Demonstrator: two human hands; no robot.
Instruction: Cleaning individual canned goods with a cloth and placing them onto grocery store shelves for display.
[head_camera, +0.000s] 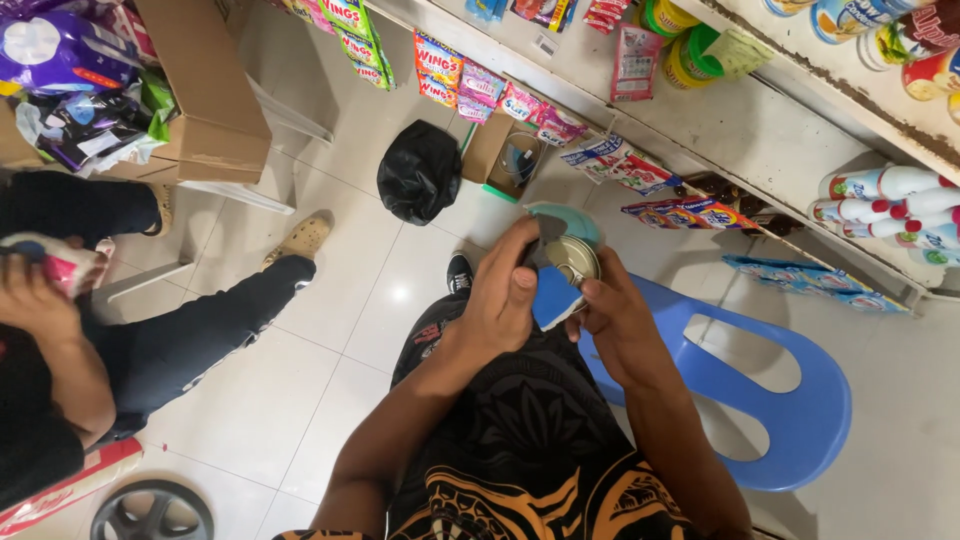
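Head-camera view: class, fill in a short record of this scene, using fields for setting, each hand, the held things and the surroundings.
Setting: shop aisle with a tiled floor and shelves of packaged goods
Left hand: grips a round tin from the side
Right hand: holds the same tin, with a blue piece under it
Behind tin: teal lid, partly hidden
Nearby: blue plastic chair, black bag, cardboard box
Other person: seated at left, dark trousers

Black shirt (520, 440), orange-cream tribal print; bare forearms; black shoe (459, 274).
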